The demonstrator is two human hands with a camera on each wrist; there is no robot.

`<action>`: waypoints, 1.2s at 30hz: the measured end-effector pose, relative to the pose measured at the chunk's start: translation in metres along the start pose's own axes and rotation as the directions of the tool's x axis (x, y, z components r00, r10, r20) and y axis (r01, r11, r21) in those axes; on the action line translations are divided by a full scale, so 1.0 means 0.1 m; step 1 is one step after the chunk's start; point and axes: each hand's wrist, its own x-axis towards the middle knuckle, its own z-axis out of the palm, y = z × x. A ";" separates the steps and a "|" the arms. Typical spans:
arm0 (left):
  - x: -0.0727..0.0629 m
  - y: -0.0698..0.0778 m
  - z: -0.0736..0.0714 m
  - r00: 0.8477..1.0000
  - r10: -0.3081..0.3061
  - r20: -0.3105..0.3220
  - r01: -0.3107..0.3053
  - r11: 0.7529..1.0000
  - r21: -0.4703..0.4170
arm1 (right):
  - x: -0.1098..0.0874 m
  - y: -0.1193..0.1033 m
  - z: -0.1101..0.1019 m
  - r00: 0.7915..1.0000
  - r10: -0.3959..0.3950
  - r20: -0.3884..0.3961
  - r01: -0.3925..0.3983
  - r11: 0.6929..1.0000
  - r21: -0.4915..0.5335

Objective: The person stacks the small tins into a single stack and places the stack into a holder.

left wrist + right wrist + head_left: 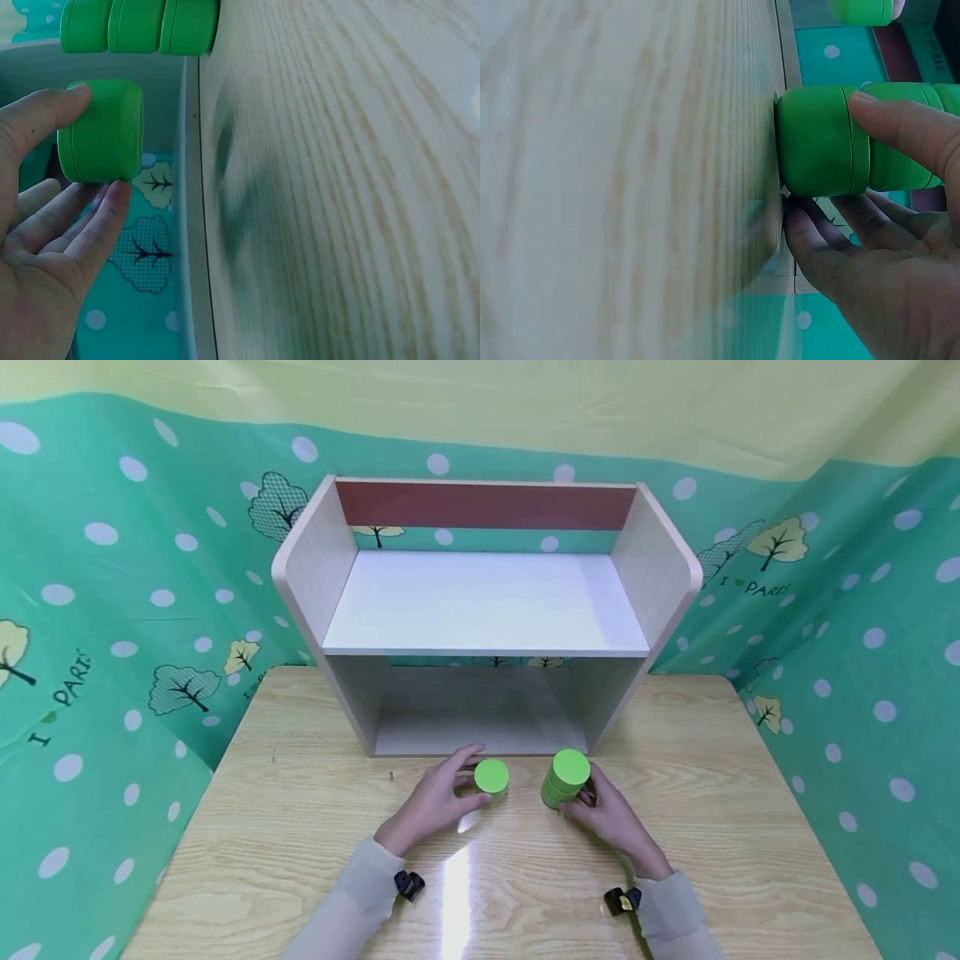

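Between thumb and fingertips, my left hand (435, 802) holds a small round green container (491, 776) with a lid seam. The left wrist view shows this container (105, 131) raised off the wood, lid seam near one end. To the right stands an upright stack of three similar green containers (567, 774). My right hand (609, 818) grips the stack low down from its right side. In the right wrist view the thumb lies on the lowest containers, with the bottom one (817, 142) touching the table and the fingers on the other side.
Just behind the hands stands a white two-level shelf unit (487, 602) with a reddish back strip (487, 505). It rests on a light wooden table (247, 827). A green dotted curtain (112, 610) hangs at the back and on both sides.
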 end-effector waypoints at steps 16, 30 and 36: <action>0.10 0.12 -0.03 0.998 0.058 0.012 -0.058 0.998 0.001 | -0.01 -0.02 0.00 1.000 0.008 0.000 -0.008 1.000 -0.005; 0.15 0.25 -0.06 0.997 0.079 -0.010 -0.077 0.993 0.087 | -0.02 -0.03 0.00 1.000 0.009 0.009 -0.009 1.000 0.006; 0.20 0.28 -0.07 0.995 0.097 -0.013 -0.096 0.993 0.066 | -0.01 -0.02 0.00 1.000 -0.001 0.005 0.001 1.000 0.003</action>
